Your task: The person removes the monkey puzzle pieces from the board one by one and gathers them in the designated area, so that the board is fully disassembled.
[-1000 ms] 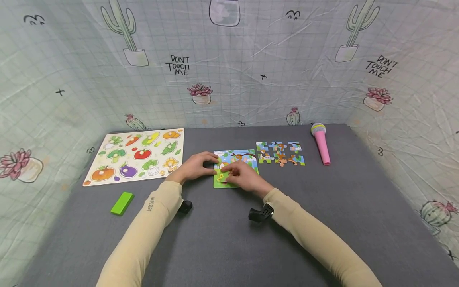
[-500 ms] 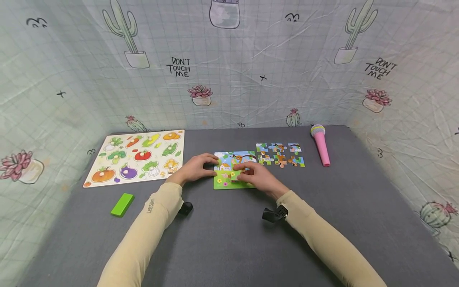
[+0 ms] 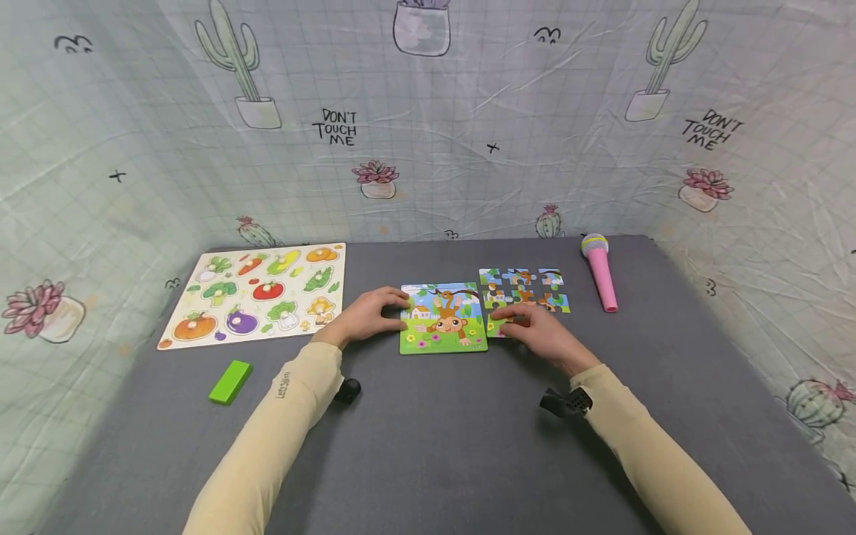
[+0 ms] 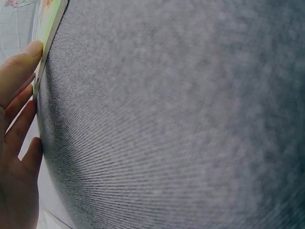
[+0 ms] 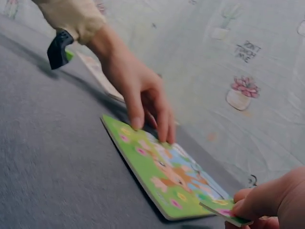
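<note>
The right hand [image 3: 543, 336] pinches one flowered green puzzle piece [image 3: 495, 328] between thumb and fingers. The piece is held flat just beside the monkey puzzle board [image 3: 444, 319], projecting from the fingertips towards the left hand [image 3: 364, 316]. Whether it touches the counter [image 3: 428, 446] I cannot tell, and the fingers hide too much to judge its long axis.

The left hand is loosely spread, thumb and fingers touching the near-square board's left side. That single board lies flat between the hands, neither side clearly longer, its flowered edge towards the person and its branch edge away.

Beyond the right hand lie six loose puzzle pieces [image 3: 521, 277], in two rows of three. Farther to that hand's right is one pink microphone [image 3: 600, 275], its head pointing away from the person. Left of the left hand are one vegetable board [image 3: 249, 305] and, nearer the person, one green block [image 3: 230, 383], its long axis slanting away to the right.
</note>
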Tool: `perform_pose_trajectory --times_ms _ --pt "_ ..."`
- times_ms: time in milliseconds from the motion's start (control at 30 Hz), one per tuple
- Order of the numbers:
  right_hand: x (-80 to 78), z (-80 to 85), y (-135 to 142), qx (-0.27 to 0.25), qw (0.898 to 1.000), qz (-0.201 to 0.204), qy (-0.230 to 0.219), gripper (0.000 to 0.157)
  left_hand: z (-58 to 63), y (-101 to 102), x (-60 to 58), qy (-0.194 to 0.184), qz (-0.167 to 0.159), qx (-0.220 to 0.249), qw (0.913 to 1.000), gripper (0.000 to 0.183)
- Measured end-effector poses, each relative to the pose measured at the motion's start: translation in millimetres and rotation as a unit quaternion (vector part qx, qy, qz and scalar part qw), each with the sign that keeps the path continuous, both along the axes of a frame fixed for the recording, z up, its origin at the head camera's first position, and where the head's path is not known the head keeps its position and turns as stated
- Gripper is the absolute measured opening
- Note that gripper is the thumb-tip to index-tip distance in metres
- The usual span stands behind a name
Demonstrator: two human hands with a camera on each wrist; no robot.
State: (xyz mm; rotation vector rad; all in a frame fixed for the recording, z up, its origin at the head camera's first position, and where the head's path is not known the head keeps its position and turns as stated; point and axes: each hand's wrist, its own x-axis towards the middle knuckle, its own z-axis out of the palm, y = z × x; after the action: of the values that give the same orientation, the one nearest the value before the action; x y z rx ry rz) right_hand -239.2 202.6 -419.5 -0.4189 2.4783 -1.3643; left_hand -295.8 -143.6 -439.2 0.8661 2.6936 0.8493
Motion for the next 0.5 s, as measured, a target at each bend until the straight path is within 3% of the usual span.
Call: perform_pose_trajectory --times_ms 167,500 --pt "-1.5 -0.6 6.1 0.023 1.000 -0.010 0.010 0.032 -0.5 -0.5 0.5 -0.001 0.001 0.001 1.0000 0.043" --pt "-8.8 -12.4 3.7 0.053 0.996 -0.004 0.074 0.028 -1.4 -1.2 -0.7 -0.003 0.001 0.003 1.0000 0.043"
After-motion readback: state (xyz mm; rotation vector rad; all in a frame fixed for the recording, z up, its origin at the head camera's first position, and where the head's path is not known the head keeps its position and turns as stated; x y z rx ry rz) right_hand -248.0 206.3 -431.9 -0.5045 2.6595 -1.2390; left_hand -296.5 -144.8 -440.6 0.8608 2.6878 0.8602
